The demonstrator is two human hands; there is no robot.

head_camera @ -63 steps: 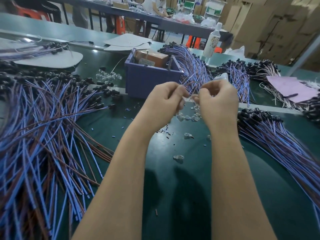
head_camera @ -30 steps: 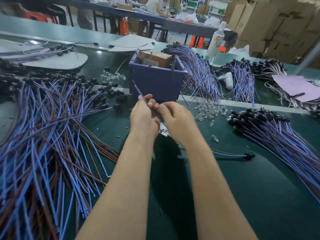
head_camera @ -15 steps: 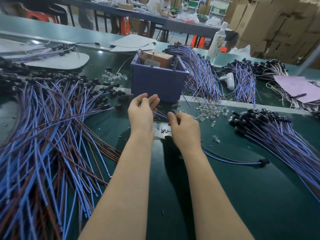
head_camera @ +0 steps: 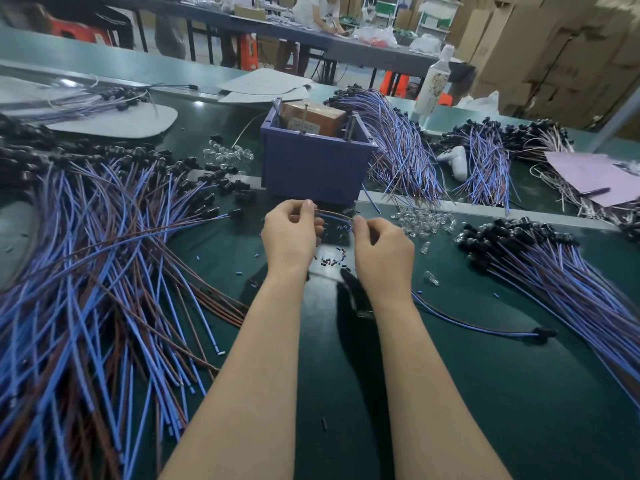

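Observation:
My left hand (head_camera: 289, 233) and my right hand (head_camera: 382, 251) hover side by side over the green table (head_camera: 450, 393), just in front of the purple bin (head_camera: 311, 164). Between them runs a thin wire pair (head_camera: 334, 216), one blue strand and one brown. The left fingers pinch its end, and the right fingertips pinch it a little further along. From under my right wrist the wire pair trails right across the table to a black cap (head_camera: 543, 332). Small dark sleeve pieces (head_camera: 330, 259) lie scattered under the hands.
A big heap of blue and brown wires (head_camera: 86, 289) covers the left. Finished capped wires (head_camera: 554, 271) fan out at right. Clear bulbs (head_camera: 422, 221) lie right of the bin. A white bottle (head_camera: 433, 84), pink paper (head_camera: 595, 178) and cardboard boxes stand behind. A person works at a far table.
Both hands came down from in front of my face to the table before the bin. The black capped end slid further right, and the hands drew apart along the wire pair.

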